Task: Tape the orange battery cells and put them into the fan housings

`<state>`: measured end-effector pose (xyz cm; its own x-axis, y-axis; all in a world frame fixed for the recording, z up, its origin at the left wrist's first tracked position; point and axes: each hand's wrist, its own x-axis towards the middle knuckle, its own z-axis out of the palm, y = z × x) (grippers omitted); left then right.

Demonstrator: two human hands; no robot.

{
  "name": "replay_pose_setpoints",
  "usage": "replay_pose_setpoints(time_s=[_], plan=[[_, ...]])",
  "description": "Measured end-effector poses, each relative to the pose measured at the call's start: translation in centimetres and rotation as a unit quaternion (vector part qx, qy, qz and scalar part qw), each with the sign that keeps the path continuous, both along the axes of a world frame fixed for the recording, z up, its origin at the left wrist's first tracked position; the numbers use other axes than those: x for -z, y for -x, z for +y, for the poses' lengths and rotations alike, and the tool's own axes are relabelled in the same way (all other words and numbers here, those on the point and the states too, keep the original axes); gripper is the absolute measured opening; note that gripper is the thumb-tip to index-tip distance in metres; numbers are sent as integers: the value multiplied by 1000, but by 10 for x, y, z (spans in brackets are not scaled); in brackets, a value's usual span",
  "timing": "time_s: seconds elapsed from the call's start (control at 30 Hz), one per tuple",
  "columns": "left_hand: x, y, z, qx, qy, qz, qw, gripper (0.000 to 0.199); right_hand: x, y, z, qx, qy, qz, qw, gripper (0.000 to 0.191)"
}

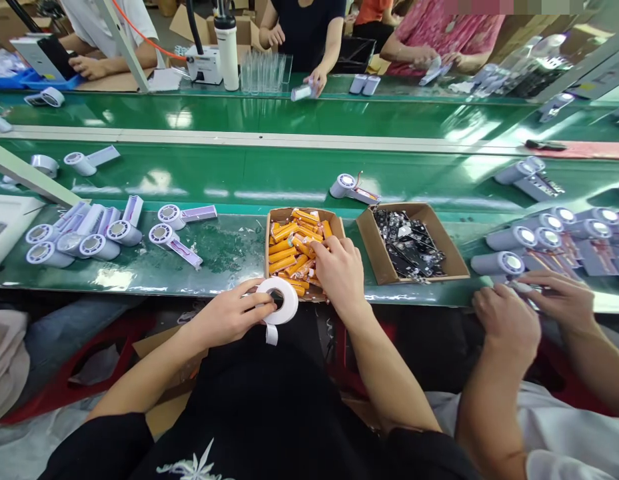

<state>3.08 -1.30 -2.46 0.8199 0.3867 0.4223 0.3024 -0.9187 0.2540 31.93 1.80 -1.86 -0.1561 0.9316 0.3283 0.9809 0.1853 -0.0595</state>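
A worker's left hand (234, 312) is grasping a tape roll (290, 308) at the box's 7 o'clock, its loose end (272, 335) hanging free, while the right hand (342, 270) is resting with bent fingers on orange cells (284, 245) in a cardboard box (334, 217); whether it is pinching one cannot be told. The work is seemingly only at the picking stage: the roll is in hand, but no cell is showing clear of the box in either hand, and many are remaining inside. At 9 o'clock from the box, two casings (175, 243) are lying apart from a cluster (96, 245); at 1 o'clock, another casing (346, 185) is showing orange in its handle. Black parts (404, 243) are filling a carton (452, 263) at 3 o'clock; beyond, a co-worker's hands (509, 320) are working beside more casings (544, 237).
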Motion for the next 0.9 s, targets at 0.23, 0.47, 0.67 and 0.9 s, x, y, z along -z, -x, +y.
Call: replay_pose_setpoints(time_s=[0.23,0.47,0.67,0.9], plan=[[4,-3,-3,6,2,-7,1000,36,-6,-28,9,-169,91,218,957,23],[-2,-2,-4,11,23,-18,1000,39,2,-9,-48,-127,-71,546,825,25],[-23,-2,-9,57,42,-42,997,36,1,-8,-75,-173,-79,481,856,21],[-31,-8,-11,87,59,-55,993,33,17,-3,-90,-166,-101,558,806,31]])
